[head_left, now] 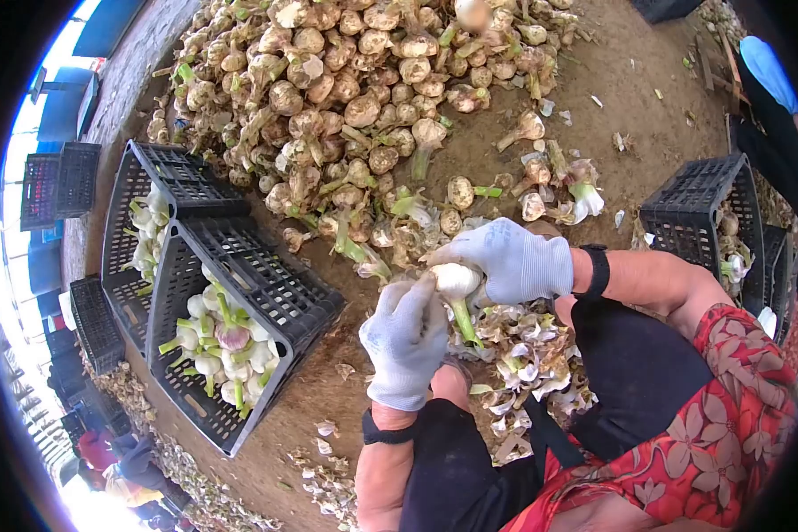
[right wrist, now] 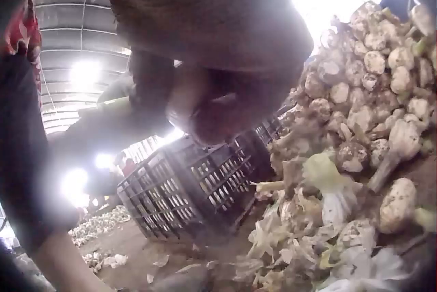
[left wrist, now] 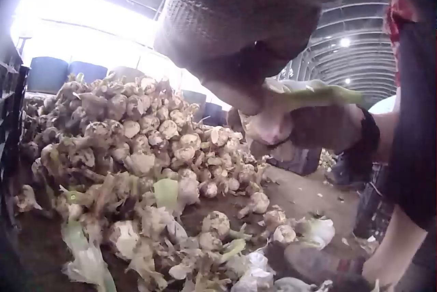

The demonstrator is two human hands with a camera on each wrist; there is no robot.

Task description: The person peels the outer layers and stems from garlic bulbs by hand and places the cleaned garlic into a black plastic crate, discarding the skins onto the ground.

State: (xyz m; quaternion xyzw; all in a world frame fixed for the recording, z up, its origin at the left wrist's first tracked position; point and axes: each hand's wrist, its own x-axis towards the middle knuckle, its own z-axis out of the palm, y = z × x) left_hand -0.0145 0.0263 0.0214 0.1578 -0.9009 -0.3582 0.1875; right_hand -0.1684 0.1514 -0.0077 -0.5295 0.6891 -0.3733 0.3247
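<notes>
A white, cleaned garlic bulb (head_left: 457,281) with a green stem sits between two hands in grey-white gloves, low in front of the person. My left hand (head_left: 405,341) pinches the bulb's near left side with its fingertips. Over the bulb's far side, the right hand (head_left: 512,263) grips it with curled fingers. The stem points down toward the lap. In the left wrist view the bulb (left wrist: 272,127) shows partly behind the left glove, its stem running rightward. The right glove (right wrist: 212,32) fills the top of the right wrist view and hides the bulb there.
Uncleaned garlic (head_left: 346,97) is heaped ahead on the dirt floor. A black crate (head_left: 266,266) holding white bulbs stands at the left, a second crate (head_left: 182,168) behind it. Dry peelings (head_left: 532,363) lie between the legs. Another black crate (head_left: 683,213) is at the right.
</notes>
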